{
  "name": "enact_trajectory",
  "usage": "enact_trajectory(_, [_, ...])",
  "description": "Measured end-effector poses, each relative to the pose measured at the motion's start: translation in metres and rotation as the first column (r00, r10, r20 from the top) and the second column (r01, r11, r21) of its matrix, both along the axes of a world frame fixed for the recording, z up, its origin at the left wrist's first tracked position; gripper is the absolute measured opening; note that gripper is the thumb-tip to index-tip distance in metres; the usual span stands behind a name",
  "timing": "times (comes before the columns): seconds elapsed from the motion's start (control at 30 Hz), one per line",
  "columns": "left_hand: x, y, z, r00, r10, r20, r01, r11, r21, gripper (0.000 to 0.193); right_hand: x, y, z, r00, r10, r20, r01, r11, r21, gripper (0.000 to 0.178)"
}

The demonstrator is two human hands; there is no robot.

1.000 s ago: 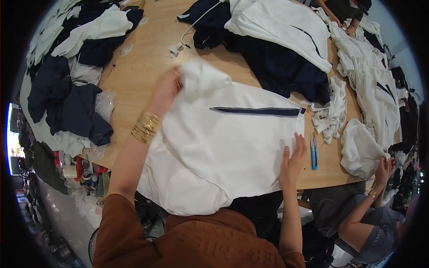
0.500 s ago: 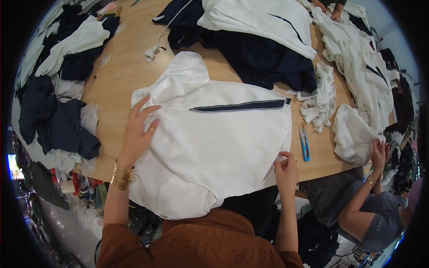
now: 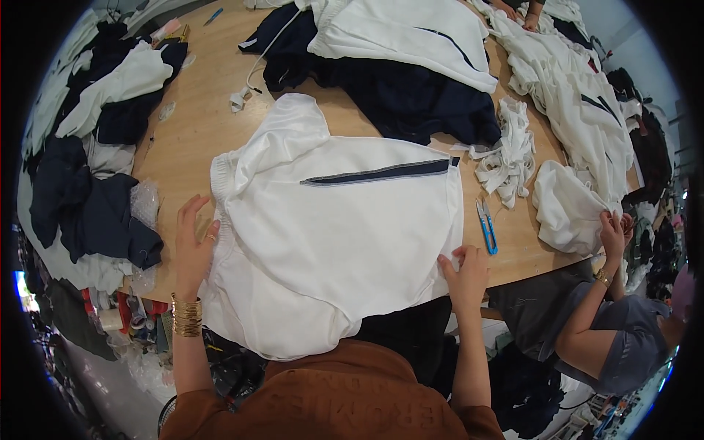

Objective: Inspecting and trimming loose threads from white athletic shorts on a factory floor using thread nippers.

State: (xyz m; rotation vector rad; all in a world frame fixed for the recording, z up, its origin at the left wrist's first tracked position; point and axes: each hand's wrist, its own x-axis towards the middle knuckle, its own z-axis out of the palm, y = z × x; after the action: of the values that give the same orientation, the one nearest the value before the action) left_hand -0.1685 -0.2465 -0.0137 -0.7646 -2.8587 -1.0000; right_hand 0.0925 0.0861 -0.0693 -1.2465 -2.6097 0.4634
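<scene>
White shorts (image 3: pixel 352 235) lie flat in front of me, with a gathered elastic waistband at their left side and a dark navy stripe (image 3: pixel 381 172) with grey edging across the upper part. Along the waistband, my left hand (image 3: pixel 192 249) is open, its fingers stretched upward and its thumb side touching the fabric edge. My right hand (image 3: pixel 468 277) is at the lower right hem, fingers curled and the thumb against the cloth; it appears to hold the edge. Part of the shorts hangs over the table's near edge towards my body.
Blue thread snips (image 3: pixel 487 229) lie right of the shorts, below white scraps (image 3: pixel 510 150). Navy and white garments (image 3: pixel 411 92) are heaped at the far side. More clothing (image 3: pixel 88 198) piles up on the left. A co-worker's hands (image 3: pixel 614 231) hold white cloth at the right.
My left hand has slid off the top of the shorts to the outside of the waistband, which now shows. The right hand stays at the hem, its fingers slightly more apart.
</scene>
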Motion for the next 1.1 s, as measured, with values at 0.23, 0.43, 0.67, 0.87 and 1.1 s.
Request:
enact_trajectory(0.23, [0.002, 0.092, 0.010, 0.939, -0.316, 0.139, 0.252, 0.902, 0.352, 0.030, 0.010, 0.007, 0.006, 0.999, -0.013, -0.051, 0.008, 0.997, -0.083, 0.022])
enact_trajectory(0.43, [-0.008, 0.230, -0.023, 0.732, -0.681, -0.007, 0.666, 0.714, 0.217, 0.022, 0.007, -0.008, 0.011, 0.966, 0.231, 0.114, -0.216, 0.968, -0.129, 0.022])
enact_trajectory(0.67, [-0.021, 0.325, -0.065, 0.753, -0.650, -0.103, 0.658, 0.748, 0.089, 0.020, 0.024, -0.006, 0.023, 0.989, 0.139, -0.059, -0.150, 0.952, -0.266, 0.018])
enact_trajectory(0.87, [-0.029, 0.347, -0.066, 0.811, -0.580, 0.073, 0.570, 0.812, 0.125, 0.015, 0.050, 0.004, 0.007, 0.991, 0.134, -0.030, -0.136, 0.936, -0.324, 0.019])
enact_trajectory(1.1, [-0.084, 0.285, -0.026, 0.860, -0.373, 0.350, 0.138, 0.828, 0.543, 0.028, 0.046, 0.010, 0.017, 0.986, 0.159, -0.058, -0.169, 0.919, -0.357, 0.018])
